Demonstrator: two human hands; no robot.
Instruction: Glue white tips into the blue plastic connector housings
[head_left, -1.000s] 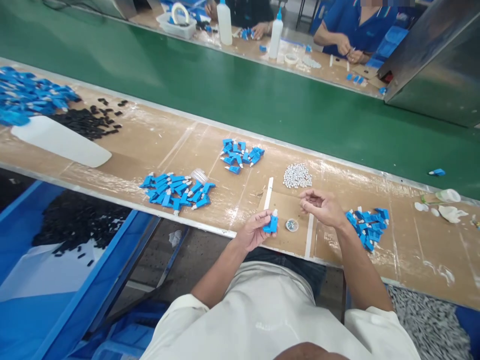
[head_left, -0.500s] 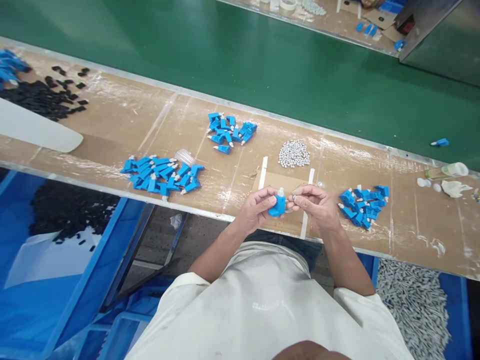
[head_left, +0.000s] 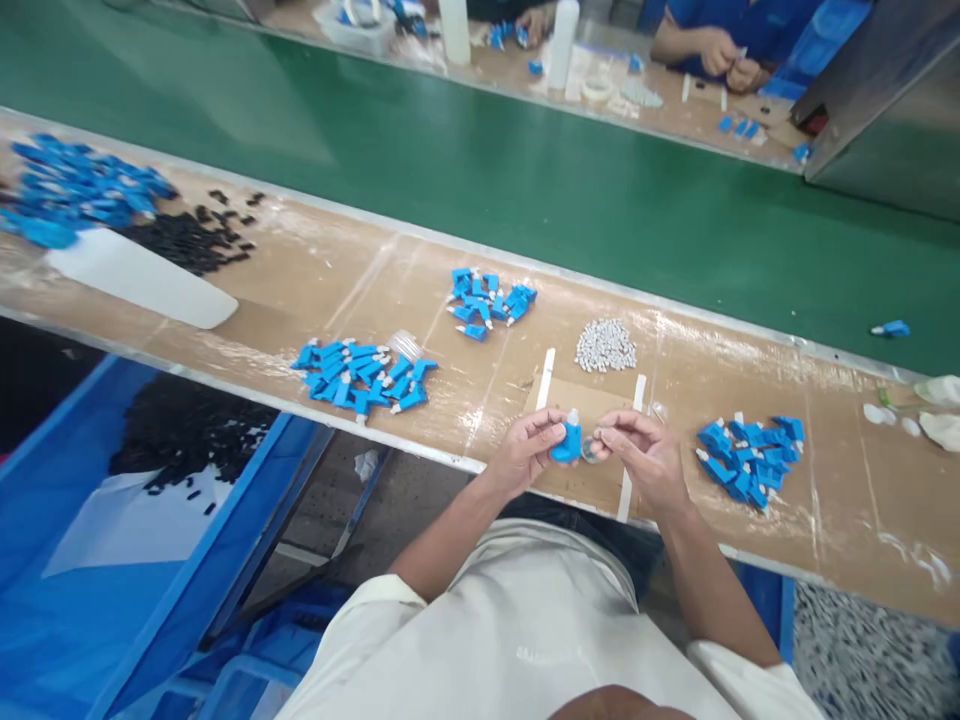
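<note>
My left hand (head_left: 529,450) pinches a blue plastic part with a white tip (head_left: 568,440), the tip pointing up. Close to its right side, my right hand (head_left: 645,450) has thumb and fingers pressed together; whatever is between them is too small to make out. A small round greyish disc (head_left: 589,450) shows just below the right fingertips. Both hands are above a cardboard sheet (head_left: 592,400) edged with white strips. Beyond them lies a pile of small grey-white pieces (head_left: 606,345). More blue parts (head_left: 750,458) are heaped right of my right hand.
Two more heaps of blue parts (head_left: 364,375) lie to the left on the bench, near black pieces (head_left: 187,240) and a long white object (head_left: 142,280). A green belt (head_left: 450,160) runs behind. Co-workers' hands (head_left: 724,58) are across it. Blue bins (head_left: 247,500) stand below.
The view has tilted up and shifted left, bringing co-workers and bottles across the belt into sight. My right fingertips sit slightly farther from the blue part, which stays in my left hand.
</note>
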